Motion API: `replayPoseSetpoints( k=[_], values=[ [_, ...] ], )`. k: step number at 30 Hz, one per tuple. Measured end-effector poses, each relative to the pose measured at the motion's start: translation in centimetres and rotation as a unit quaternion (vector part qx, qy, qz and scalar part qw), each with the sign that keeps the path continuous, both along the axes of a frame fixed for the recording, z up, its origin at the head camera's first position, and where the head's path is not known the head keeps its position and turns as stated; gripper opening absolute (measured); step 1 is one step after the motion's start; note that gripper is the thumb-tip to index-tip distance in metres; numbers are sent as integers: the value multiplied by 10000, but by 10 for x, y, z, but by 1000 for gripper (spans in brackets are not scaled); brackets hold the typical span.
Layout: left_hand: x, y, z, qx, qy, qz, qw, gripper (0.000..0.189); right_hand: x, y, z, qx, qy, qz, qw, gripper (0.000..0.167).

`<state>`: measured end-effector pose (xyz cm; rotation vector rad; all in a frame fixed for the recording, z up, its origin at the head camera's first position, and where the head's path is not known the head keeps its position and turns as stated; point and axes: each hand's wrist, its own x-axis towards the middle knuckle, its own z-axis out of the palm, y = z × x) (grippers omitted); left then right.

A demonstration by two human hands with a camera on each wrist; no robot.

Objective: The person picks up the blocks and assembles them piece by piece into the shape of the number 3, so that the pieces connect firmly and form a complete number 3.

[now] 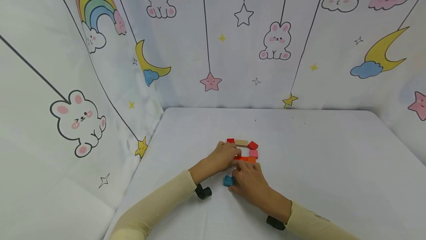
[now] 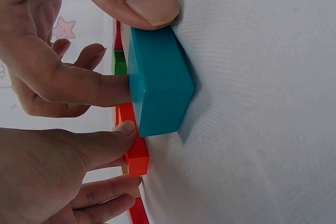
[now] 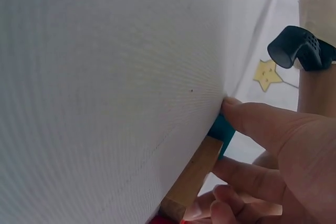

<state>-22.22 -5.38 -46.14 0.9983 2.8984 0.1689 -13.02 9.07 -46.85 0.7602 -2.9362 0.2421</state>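
In the head view my right hand [image 1: 249, 182] is at a blue block [image 1: 228, 181] on the white cloth. The left wrist view shows its thumb on one side of the blue block [image 2: 160, 80] and a finger against the other side. My left hand [image 1: 224, 155] is just beyond, over a row of blocks. Its thumb [image 2: 113, 142] and a partly hidden finger pinch a red-orange block [image 2: 137, 156]. A tan wooden block [image 3: 194, 177] lies beside the blue one in the right wrist view, mostly covered by the right hand in the head view.
Around the hands, small blocks form a ring: a red block [image 1: 230, 141], a tan block [image 1: 241, 143], a red five-sided block [image 1: 253, 145], a pink block [image 1: 253, 154] and an orange block [image 1: 251, 160]. A green block [image 2: 119, 62] shows behind the fingers. Cartoon-printed cloth [image 1: 186, 47] hangs behind the table.
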Motion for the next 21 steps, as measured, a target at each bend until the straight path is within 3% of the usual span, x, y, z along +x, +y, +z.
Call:
replayPoseSetpoints(
  k=[21],
  values=[
    [0, 0, -1, 38, -47, 32, 10000, 24, -3, 6, -2, -130, -14, 3, 9999, 45]
  ],
)
